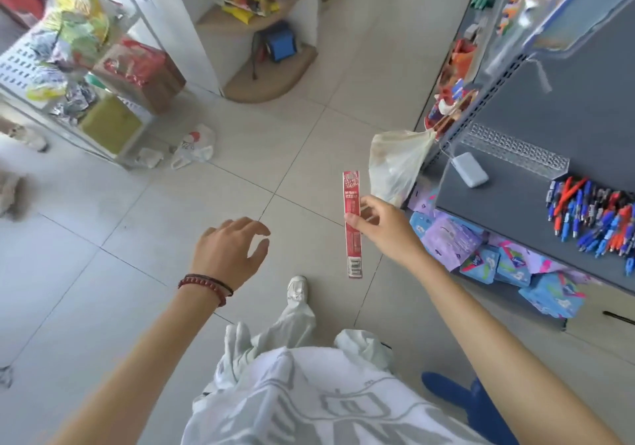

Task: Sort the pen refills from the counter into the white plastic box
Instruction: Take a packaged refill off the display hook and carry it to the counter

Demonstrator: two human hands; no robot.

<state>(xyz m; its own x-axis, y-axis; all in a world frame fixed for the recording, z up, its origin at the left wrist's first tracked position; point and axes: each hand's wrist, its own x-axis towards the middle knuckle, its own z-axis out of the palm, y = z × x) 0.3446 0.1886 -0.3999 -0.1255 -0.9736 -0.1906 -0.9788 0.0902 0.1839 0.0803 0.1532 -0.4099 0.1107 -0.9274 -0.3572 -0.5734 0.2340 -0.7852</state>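
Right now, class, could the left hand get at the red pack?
Probably yes. The left hand is open, with nothing between it and the red pack. The right hand pinches its middle, leaving both ends free.

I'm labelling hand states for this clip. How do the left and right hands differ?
The right hand pinches a red refill pack, held upright; the left hand holds nothing and is loosely curled. The left wrist wears beaded bracelets; the right wrist is bare. The right hand is nearer the grey shelf than the left hand. Both reach forward over the tiled floor.
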